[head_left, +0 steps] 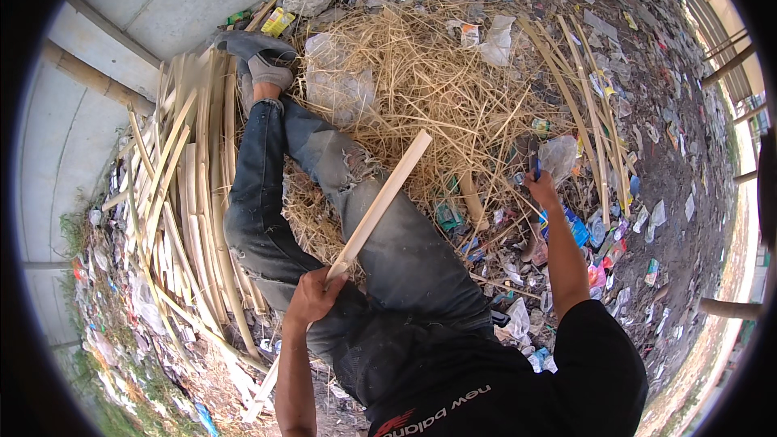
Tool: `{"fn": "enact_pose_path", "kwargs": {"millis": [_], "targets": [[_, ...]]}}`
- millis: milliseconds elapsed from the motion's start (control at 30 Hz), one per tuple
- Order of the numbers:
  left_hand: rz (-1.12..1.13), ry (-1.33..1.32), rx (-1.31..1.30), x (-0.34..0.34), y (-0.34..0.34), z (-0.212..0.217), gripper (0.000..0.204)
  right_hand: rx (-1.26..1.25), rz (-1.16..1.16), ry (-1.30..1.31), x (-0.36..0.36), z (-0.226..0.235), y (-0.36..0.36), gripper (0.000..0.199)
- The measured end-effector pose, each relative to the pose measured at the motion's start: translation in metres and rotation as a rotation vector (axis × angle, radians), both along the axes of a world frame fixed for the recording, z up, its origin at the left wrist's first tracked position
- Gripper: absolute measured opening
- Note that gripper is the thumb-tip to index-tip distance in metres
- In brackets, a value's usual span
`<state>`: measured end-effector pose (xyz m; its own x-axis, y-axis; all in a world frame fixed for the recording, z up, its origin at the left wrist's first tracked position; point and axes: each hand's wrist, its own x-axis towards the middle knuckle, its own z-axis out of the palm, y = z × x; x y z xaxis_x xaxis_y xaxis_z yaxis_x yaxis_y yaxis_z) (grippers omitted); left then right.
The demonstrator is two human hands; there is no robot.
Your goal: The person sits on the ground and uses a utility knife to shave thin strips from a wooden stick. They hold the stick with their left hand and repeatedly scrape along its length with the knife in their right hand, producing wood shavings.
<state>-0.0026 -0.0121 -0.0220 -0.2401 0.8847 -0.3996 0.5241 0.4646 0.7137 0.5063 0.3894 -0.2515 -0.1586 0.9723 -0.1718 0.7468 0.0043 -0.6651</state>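
Note:
My left hand (314,298) is closed round a long, pale split bamboo strip (382,204). The strip lies slantwise across my thighs, its upper end past my right knee and its lower end beside my left forearm. Out to the right, my right hand (542,188) is closed on a small tool (535,167) with a dark blue part showing above the fingers. Its kind is too small and covered to make out. That hand is apart from the strip, over the litter next to a clear plastic bag (558,158).
Many split bamboo strips (214,194) lie piled left of my legs, by a grey wall (174,0). Straw-like shavings (421,57) cover the ground ahead. More strips (587,105) lie at the far right. Scattered plastic litter (576,228) and several posts (728,307) stand around.

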Motion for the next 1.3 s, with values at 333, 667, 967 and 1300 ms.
{"fn": "enact_pose_path", "kwargs": {"millis": [333, 667, 967, 1300], "targets": [[-0.004, -0.004, 0.033, -0.001, -0.002, -0.006, 0.032, 0.064, 0.046, -0.004, -0.003, 0.009, 0.003, 0.019], [-0.005, 0.006, 0.035, -0.001, -0.005, -0.009, 0.031, 0.409, 0.19, -0.264, -0.009, 0.017, -0.029, 0.013], [0.021, 0.015, 0.041, 0.007, 0.003, -0.005, 0.038, 0.314, -0.105, 0.146, -0.078, 0.048, -0.063, 0.037], [0.118, -0.028, 0.069, 0.022, 0.025, -0.005, 0.044, 0.086, 0.643, 0.328, -0.263, 0.189, -0.154, 0.043]]}}
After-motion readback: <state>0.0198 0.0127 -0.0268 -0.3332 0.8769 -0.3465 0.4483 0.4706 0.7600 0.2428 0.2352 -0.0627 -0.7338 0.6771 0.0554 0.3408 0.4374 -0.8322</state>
